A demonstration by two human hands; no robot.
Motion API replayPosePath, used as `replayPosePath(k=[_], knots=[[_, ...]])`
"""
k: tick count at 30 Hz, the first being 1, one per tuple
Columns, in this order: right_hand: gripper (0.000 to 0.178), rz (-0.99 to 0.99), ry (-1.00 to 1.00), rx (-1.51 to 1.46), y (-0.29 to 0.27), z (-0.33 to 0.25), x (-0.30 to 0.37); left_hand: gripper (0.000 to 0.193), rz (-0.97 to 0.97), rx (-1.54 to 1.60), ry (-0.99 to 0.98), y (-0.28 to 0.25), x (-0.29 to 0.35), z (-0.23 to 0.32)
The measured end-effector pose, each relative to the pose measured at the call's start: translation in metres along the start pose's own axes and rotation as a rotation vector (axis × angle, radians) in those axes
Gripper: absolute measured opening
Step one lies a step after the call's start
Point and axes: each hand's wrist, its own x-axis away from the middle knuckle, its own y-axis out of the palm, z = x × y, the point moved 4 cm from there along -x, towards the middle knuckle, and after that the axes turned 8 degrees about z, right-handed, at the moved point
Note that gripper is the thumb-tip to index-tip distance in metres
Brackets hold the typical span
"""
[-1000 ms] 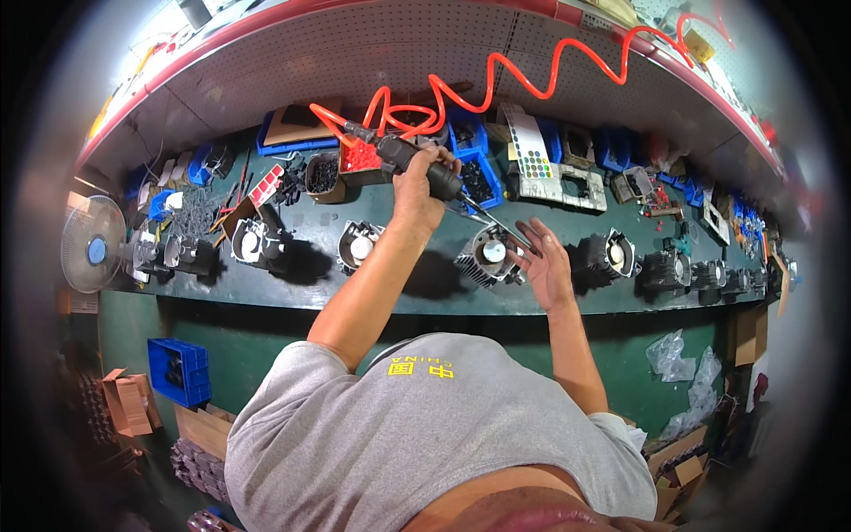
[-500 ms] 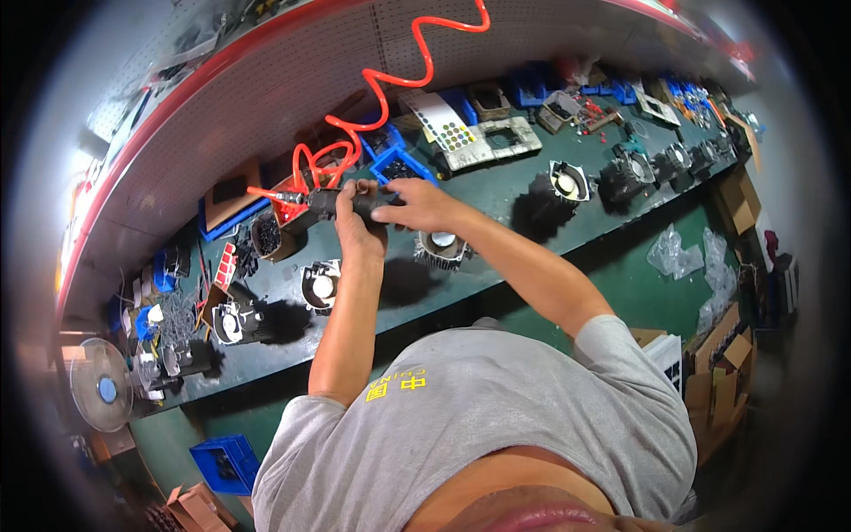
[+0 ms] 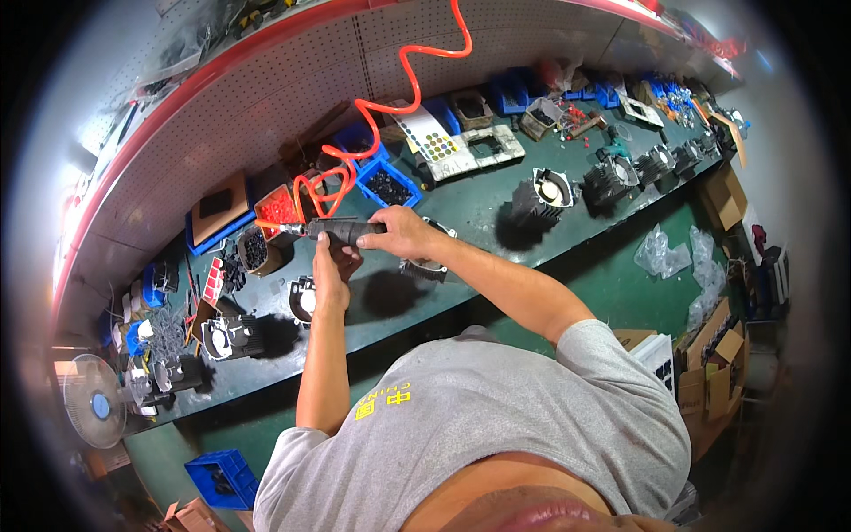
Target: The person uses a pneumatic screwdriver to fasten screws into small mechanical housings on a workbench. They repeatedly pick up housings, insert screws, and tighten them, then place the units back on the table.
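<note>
A dark, cylinder-shaped air tool (image 3: pixel 347 232) lies sideways above the bench, its left end joined to an orange coiled hose (image 3: pixel 365 111). From below, my left hand (image 3: pixel 331 275) is closed around the tool's middle. My right hand (image 3: pixel 405 234) grips its right end, thumb and fingers pressed against it; the tip is hidden there. Just under my right hand stands a finned black motor housing (image 3: pixel 424 269), partly covered by the hand. A second housing (image 3: pixel 303 300) with a pale round centre sits left of it, partly behind my left forearm.
More finned housings (image 3: pixel 542 197) stand in a row along the green bench (image 3: pixel 479 213). Behind my hands are a blue bin (image 3: pixel 387 183) of dark small parts and a red-filled box (image 3: pixel 277 209). A fan (image 3: pixel 96 401) stands at the left end; cartons (image 3: pixel 714 372) lie at the lower right.
The tool and both hands have moved slightly lower and nearer to me. My left fingers, which reached over the tool's top, now hold it from underneath. The whole view has shifted a little.
</note>
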Motion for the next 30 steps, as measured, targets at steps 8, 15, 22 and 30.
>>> replayPosePath(k=[8,15,22,30], knots=[[0.054,-0.007,0.053,-0.024,-0.005,0.002,0.005,0.038,-0.174,0.057,0.039,-0.006,0.006,0.008],[0.048,-0.051,0.052,-0.028,-0.002,-0.003,0.005,0.034,-0.158,-0.558,0.470,-0.019,0.004,0.040],[0.050,-0.063,0.063,-0.052,0.005,0.003,0.004,0.026,-0.043,-1.122,0.808,-0.019,0.018,0.065],[0.042,-0.094,0.000,-0.157,0.027,0.001,-0.004,0.041,-0.052,0.013,0.021,-0.022,0.001,-0.021]])
